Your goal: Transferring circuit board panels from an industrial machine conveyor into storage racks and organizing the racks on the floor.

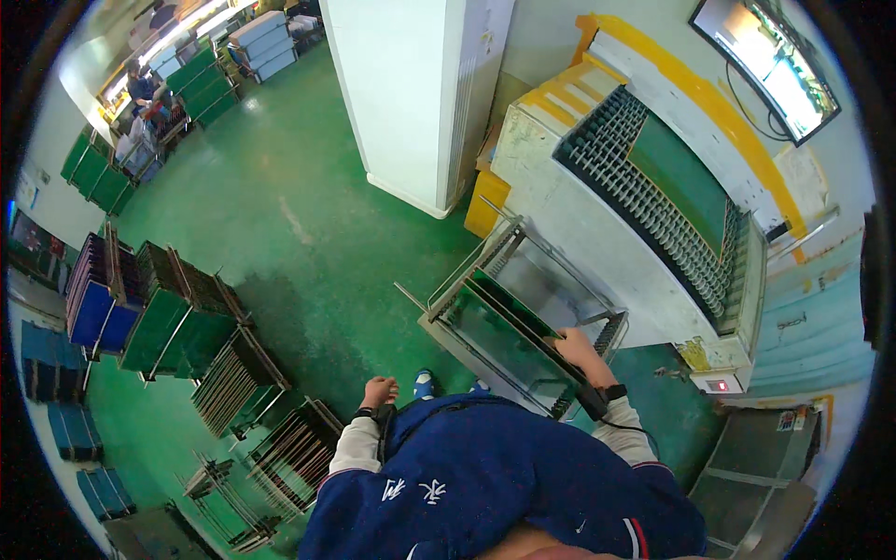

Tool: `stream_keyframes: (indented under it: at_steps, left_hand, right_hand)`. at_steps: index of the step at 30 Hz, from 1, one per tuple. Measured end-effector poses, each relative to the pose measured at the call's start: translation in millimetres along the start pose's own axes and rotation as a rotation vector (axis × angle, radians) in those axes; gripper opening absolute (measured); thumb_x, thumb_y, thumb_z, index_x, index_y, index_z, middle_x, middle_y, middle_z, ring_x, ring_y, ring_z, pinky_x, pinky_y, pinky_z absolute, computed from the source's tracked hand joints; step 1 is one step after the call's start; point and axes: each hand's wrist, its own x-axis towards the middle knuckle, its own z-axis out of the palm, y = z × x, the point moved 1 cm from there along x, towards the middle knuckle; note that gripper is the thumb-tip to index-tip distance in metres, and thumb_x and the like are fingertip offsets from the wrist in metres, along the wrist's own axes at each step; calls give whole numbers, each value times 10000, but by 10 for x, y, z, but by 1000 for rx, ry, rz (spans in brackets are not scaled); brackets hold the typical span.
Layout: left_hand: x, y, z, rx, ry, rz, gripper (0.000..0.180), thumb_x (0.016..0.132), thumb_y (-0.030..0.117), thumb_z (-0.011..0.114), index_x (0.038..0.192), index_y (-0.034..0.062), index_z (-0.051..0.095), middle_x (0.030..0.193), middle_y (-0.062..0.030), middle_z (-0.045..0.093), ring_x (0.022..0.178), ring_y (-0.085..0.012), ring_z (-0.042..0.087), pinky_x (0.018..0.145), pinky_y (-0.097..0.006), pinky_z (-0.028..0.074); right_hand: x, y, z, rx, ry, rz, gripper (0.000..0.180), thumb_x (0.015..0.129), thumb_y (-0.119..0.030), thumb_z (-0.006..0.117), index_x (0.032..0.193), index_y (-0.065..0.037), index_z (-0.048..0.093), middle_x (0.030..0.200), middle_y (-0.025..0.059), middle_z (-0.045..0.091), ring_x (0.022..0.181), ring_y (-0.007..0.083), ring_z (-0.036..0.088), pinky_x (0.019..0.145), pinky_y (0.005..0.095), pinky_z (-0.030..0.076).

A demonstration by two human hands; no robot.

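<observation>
**Green board going in the metal rack**

Right hand grips the top edge of a green board standing upright in the slotted metal rack. Left hand hangs loosely curled, holding nothing. Plenty of bare green floor ahead; loaded board racks crowd the left.

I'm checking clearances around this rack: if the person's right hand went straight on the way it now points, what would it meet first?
The right hand already rests on the green panel standing in the metal slotted rack. It points up and left along that panel's edge, so it would likely slide along the panel first; depth is unclear.
</observation>
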Motion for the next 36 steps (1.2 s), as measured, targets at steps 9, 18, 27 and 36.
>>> stream_keyframes:
  at_steps: [9, 18, 27, 36]
  left_hand:
    - [-66, 18, 77, -64, -41, -7, 127, 871, 130, 569, 828, 46, 483, 676, -56, 501, 524, -178, 484, 416, -300, 349]
    - [225, -195, -75, -163, -146, -33, 143, 872, 163, 592, 858, 45, 512, 666, -55, 541, 502, -160, 527, 394, -269, 393]
    - [1, -22, 109, -25, -11, -7, 152, 881, 168, 596, 838, 49, 513, 667, -60, 533, 505, -163, 518, 402, -272, 390]
    - [43, -32, 40, -108, -86, -42, 123, 879, 136, 580, 834, 50, 503, 657, -56, 516, 498, -156, 491, 397, -269, 366]
  right_hand:
    - [-57, -114, -38, -27, 5, 12, 454, 791, -459, 652, 988, -52, 693, 920, 220, 667, 885, 383, 637, 774, 425, 483]
    - [-15, -77, -18, -34, 9, -27, 442, 793, -464, 656, 943, -50, 695, 878, 227, 659, 861, 388, 637, 757, 429, 484]
    - [-56, -74, -37, -31, 14, 0, 468, 789, -472, 659, 997, -55, 696, 921, 216, 671, 892, 375, 642, 791, 416, 485]
    - [-23, -122, -42, -18, -8, -8, 463, 780, -470, 669, 996, -61, 699, 926, 216, 673, 901, 369, 644, 798, 412, 484]
